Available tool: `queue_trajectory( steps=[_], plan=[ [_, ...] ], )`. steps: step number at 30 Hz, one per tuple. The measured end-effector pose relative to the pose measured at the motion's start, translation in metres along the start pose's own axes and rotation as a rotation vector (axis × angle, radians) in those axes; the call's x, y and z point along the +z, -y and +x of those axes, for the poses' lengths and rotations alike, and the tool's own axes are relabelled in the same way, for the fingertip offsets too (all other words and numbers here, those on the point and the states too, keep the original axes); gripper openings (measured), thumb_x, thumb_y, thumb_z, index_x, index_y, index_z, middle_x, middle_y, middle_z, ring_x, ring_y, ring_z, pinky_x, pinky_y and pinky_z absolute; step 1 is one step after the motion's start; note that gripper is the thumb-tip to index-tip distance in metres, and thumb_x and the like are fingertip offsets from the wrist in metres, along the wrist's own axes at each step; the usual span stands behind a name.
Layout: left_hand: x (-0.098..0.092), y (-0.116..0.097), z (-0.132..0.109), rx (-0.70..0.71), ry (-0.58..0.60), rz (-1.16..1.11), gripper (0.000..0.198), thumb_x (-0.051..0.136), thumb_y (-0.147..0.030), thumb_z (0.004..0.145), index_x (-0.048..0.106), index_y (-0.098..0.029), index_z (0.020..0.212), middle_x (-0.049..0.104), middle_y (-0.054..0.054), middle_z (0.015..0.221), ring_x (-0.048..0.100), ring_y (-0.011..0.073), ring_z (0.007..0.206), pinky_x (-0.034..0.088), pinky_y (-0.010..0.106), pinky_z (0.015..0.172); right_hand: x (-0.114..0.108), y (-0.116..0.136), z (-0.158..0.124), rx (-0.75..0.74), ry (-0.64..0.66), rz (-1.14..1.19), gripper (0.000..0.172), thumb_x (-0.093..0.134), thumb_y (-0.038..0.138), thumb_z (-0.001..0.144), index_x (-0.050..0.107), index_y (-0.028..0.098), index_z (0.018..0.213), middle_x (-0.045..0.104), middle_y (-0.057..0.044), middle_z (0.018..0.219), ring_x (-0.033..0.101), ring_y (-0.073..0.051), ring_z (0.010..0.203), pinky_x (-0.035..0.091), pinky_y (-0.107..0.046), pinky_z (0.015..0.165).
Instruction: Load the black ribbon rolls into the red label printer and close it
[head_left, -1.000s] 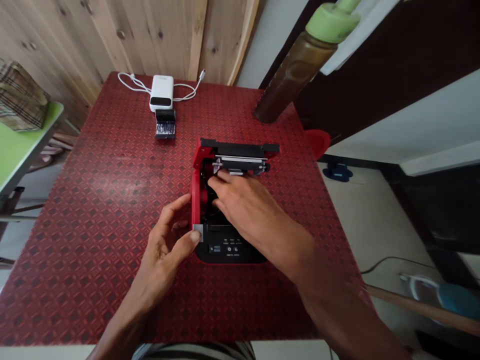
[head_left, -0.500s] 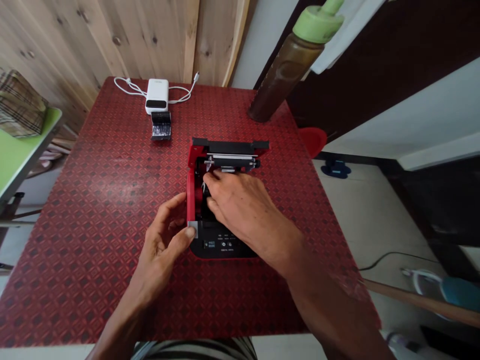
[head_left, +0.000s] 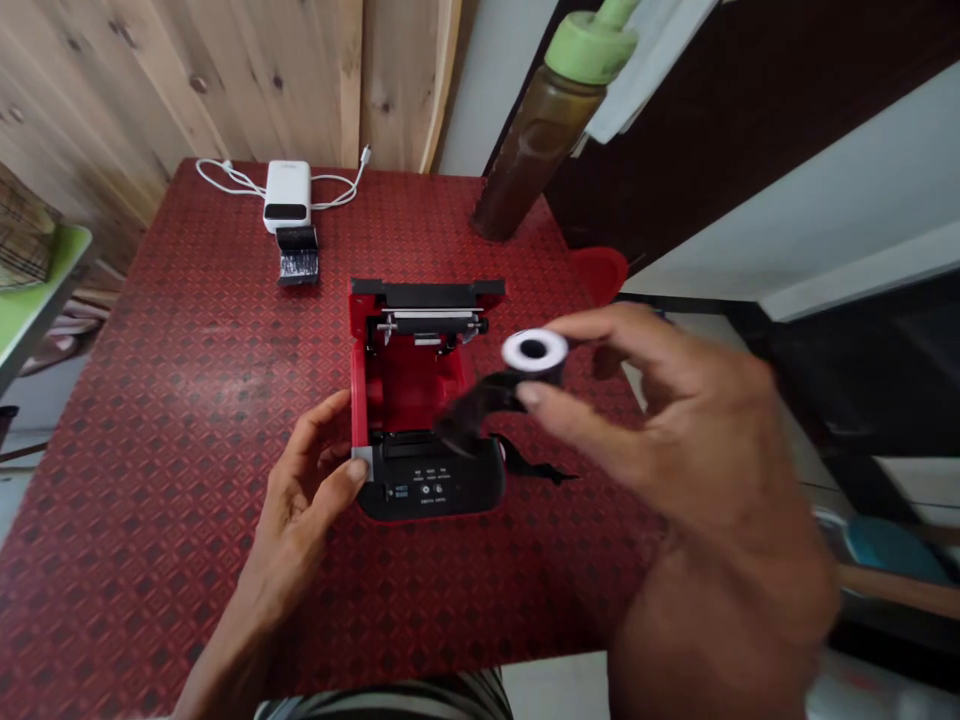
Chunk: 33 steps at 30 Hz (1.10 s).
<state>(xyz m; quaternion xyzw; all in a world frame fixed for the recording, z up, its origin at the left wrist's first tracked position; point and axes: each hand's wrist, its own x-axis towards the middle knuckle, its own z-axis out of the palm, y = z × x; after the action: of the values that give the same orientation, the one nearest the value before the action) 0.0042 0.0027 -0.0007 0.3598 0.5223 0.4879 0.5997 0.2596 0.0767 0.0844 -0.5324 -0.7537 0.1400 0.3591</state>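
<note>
A small red and black printer (head_left: 405,385) sits open on the red patterned table (head_left: 150,420), its lid raised at the back and its red bay showing. My left hand (head_left: 311,480) grips the printer's left front corner, thumb on a grey tab. My right hand (head_left: 675,430) is lifted above the printer's right side and pinches a black ribbon roll with a white core (head_left: 534,357). A loose black strip trails from the roll down toward the printer's front.
A white power bank (head_left: 286,195) with a white cable and a small black roll (head_left: 298,267) lie at the table's far left. A brown bottle with a green cap (head_left: 544,130) stands at the far right edge. A green table (head_left: 30,310) is on the left.
My right hand came up out of the printer's bay and to the right, bringing the black roll with it. The bay now shows bare. The left hand stayed on the corner.
</note>
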Motion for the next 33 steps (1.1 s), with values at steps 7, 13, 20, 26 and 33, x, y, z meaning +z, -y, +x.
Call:
queue_trajectory(
  steps=[7,13,20,26,33],
  plan=[
    [-0.001,0.002,0.002,0.019,-0.009,0.044,0.059,0.075,-0.047,0.099,0.064,-0.033,0.154,0.071,0.007,0.152,0.072,0.0323,0.128,0.059,0.043,0.104,0.028,-0.081,-0.006,0.360,-0.468,0.203,0.028,0.085,0.040,0.077,0.067,0.027,0.093,0.073,-0.001,0.085,0.064,-0.018,0.071,0.052,-0.034,0.065],
    [0.004,0.003,0.003,0.018,-0.058,0.035,0.054,0.076,-0.046,0.097,0.067,-0.034,0.149,0.073,0.004,0.148,0.074,0.0302,0.122,0.059,0.041,0.102,0.067,-0.078,-0.021,0.448,-0.184,0.145,0.027,0.080,0.041,0.079,0.063,0.026,0.095,0.076,-0.001,0.083,0.070,-0.020,0.070,0.054,-0.034,0.066],
    [-0.002,0.008,0.002,-0.009,-0.030,0.002,0.052,0.074,-0.044,0.099,0.066,-0.038,0.150,0.074,0.003,0.147,0.074,0.0308,0.122,0.059,0.043,0.103,0.061,-0.068,-0.021,0.381,0.209,0.240,0.017,0.074,0.033,0.091,0.067,0.022,0.101,0.081,-0.004,0.096,0.077,-0.022,0.085,0.058,-0.036,0.077],
    [0.004,0.003,0.002,-0.005,-0.087,0.031,0.054,0.076,-0.047,0.096,0.068,-0.036,0.148,0.073,0.004,0.147,0.075,0.0299,0.118,0.061,0.042,0.100,0.048,-0.072,-0.026,0.394,0.321,0.343,0.023,0.073,0.026,0.094,0.071,0.021,0.116,0.084,-0.007,0.107,0.081,-0.022,0.095,0.062,-0.038,0.085],
    [0.006,0.001,0.003,-0.001,-0.088,0.027,0.053,0.077,-0.046,0.095,0.070,-0.037,0.146,0.074,0.003,0.146,0.074,0.0293,0.117,0.059,0.041,0.099,0.025,-0.075,-0.055,0.350,0.360,0.169,0.013,0.068,0.022,0.096,0.079,0.022,0.104,0.083,-0.005,0.098,0.078,-0.022,0.085,0.061,-0.037,0.078]
  ],
)
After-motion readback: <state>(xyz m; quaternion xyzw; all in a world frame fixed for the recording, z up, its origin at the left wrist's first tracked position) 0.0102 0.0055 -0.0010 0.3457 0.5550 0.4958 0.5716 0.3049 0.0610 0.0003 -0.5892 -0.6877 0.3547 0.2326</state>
